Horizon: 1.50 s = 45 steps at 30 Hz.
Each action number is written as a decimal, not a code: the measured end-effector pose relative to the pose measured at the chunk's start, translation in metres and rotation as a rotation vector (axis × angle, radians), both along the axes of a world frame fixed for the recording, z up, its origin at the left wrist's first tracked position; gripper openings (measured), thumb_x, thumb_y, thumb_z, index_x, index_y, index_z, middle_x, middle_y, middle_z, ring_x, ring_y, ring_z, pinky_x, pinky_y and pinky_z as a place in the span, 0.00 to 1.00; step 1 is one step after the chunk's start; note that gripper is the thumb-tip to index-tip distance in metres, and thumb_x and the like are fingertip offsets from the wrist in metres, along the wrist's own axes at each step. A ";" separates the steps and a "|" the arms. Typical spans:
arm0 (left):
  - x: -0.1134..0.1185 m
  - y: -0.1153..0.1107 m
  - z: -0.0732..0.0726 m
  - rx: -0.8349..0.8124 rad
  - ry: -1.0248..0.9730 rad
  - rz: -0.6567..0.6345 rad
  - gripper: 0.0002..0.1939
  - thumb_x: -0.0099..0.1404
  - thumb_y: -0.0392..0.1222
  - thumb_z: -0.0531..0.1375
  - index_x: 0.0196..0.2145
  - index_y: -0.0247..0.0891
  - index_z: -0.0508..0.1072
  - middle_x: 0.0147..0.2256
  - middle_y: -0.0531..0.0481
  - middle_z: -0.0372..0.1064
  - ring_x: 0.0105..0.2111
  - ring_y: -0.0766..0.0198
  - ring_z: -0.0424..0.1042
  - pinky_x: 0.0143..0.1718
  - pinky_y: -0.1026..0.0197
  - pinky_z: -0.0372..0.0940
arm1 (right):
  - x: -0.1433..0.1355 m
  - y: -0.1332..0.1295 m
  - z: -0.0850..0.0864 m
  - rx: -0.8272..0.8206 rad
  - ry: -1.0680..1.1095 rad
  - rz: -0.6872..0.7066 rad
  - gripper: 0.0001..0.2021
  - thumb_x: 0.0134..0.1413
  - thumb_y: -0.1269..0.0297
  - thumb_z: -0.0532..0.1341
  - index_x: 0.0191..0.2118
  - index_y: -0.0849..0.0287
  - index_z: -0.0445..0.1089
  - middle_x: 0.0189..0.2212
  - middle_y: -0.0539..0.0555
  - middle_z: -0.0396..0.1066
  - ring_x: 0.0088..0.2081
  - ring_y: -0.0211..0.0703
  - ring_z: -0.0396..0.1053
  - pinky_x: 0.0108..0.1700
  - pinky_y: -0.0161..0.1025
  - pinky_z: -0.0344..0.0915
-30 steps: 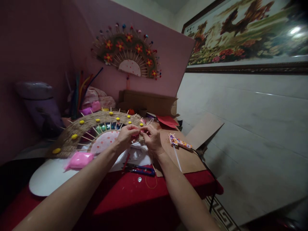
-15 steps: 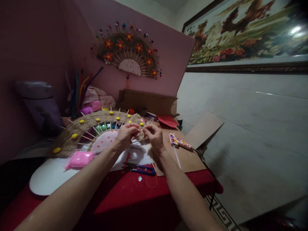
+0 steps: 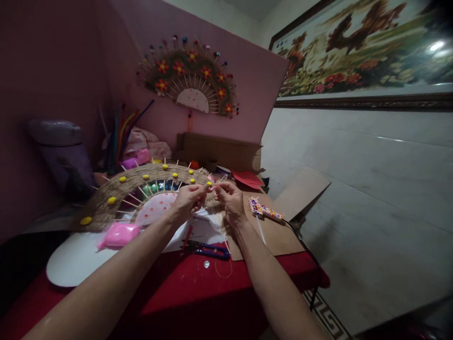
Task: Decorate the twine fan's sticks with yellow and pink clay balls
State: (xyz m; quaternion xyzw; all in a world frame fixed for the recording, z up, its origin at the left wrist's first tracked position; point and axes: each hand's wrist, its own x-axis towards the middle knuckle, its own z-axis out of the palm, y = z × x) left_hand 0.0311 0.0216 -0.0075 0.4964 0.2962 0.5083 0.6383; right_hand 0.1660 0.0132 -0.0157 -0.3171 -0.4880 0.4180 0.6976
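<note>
A small bit of pink clay point(image 3: 213, 188) is pinched between my two hands, over the right end of a woven fan-shaped piece point(image 3: 102, 203) dotted with yellow ovals. My left hand point(image 3: 189, 200) is closed, thumb and forefinger on the clay's left side. From the right, my right hand point(image 3: 230, 200) pinches it too, its fingers curled. Thin sticks poke out of the woven band. The fan's inner half circle point(image 3: 155, 208) is white with pink dots. A bag of pink clay point(image 3: 121, 234) lies at the fan's lower left.
Blue-handled snips point(image 3: 212, 251) and a clear gem point(image 3: 206, 264) lie near the front on the red cloth point(image 3: 177, 293). A flower-patterned glue gun point(image 3: 265, 209) rests on cardboard point(image 3: 283, 238) at right. A white oval board point(image 3: 74, 259) is at left. A finished fan point(image 3: 193, 80) hangs behind.
The pink bit now shows more clearly as a thin strand between my fingertips. Both hands stay close together; the whole view has shifted slightly.
</note>
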 end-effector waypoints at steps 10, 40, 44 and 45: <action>0.001 -0.006 0.001 -0.163 -0.201 -0.213 0.17 0.47 0.46 0.69 0.27 0.30 0.71 0.17 0.58 0.53 0.16 0.77 0.51 0.15 0.72 0.43 | 0.002 0.001 -0.005 -0.008 -0.058 0.083 0.13 0.44 0.53 0.66 0.34 0.54 0.78 0.27 0.50 0.70 0.26 0.32 0.61 0.25 0.31 0.59; 0.000 -0.007 0.002 -0.157 -0.116 -0.170 0.17 0.45 0.44 0.70 0.25 0.31 0.68 0.15 0.59 0.52 0.14 0.78 0.49 0.14 0.71 0.40 | 0.001 -0.004 0.001 -0.007 -0.193 0.035 0.11 0.42 0.55 0.67 0.31 0.57 0.77 0.27 0.49 0.70 0.24 0.32 0.60 0.26 0.32 0.59; 0.000 -0.007 0.001 -0.157 -0.109 -0.147 0.19 0.46 0.48 0.69 0.25 0.32 0.68 0.18 0.55 0.59 0.15 0.77 0.53 0.15 0.72 0.42 | 0.001 -0.003 0.001 0.026 -0.225 0.016 0.11 0.38 0.56 0.70 0.25 0.58 0.75 0.26 0.50 0.70 0.28 0.35 0.64 0.28 0.33 0.61; 0.000 -0.007 0.001 -0.155 -0.106 -0.137 0.19 0.46 0.48 0.70 0.25 0.31 0.69 0.18 0.54 0.60 0.15 0.77 0.53 0.15 0.72 0.43 | 0.001 -0.003 0.001 0.032 -0.228 0.014 0.11 0.38 0.56 0.69 0.26 0.58 0.75 0.27 0.50 0.70 0.29 0.35 0.64 0.29 0.33 0.61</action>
